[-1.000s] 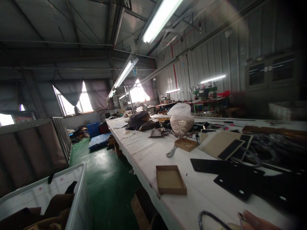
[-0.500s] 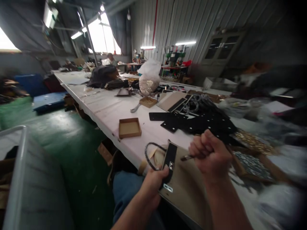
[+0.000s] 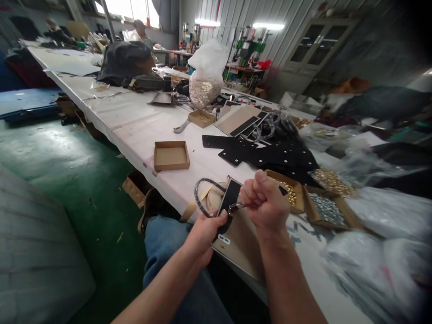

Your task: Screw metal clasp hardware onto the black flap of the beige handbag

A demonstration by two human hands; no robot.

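Note:
A tan panel (image 3: 241, 245) with a black strap (image 3: 229, 198) and a metal buckle lies at the near edge of the white table (image 3: 131, 123). My left hand (image 3: 205, 231) grips the lower end of the strap against the panel. A thin metal tool is held in the fist of my right hand (image 3: 266, 202), its tip at the buckle. A black cord loop (image 3: 200, 195) curls beside the strap.
An open shallow cardboard box (image 3: 171, 155) sits to the left. Boxes of gold (image 3: 290, 191) and silver (image 3: 326, 209) fittings lie to the right, black punched strips (image 3: 270, 155) behind them, and a bag of small parts (image 3: 205, 87) further back. Green floor lies left of the table.
The view swung down from the hall ceiling to the table. My hands came into sight, and my right fist moved left onto the buckle.

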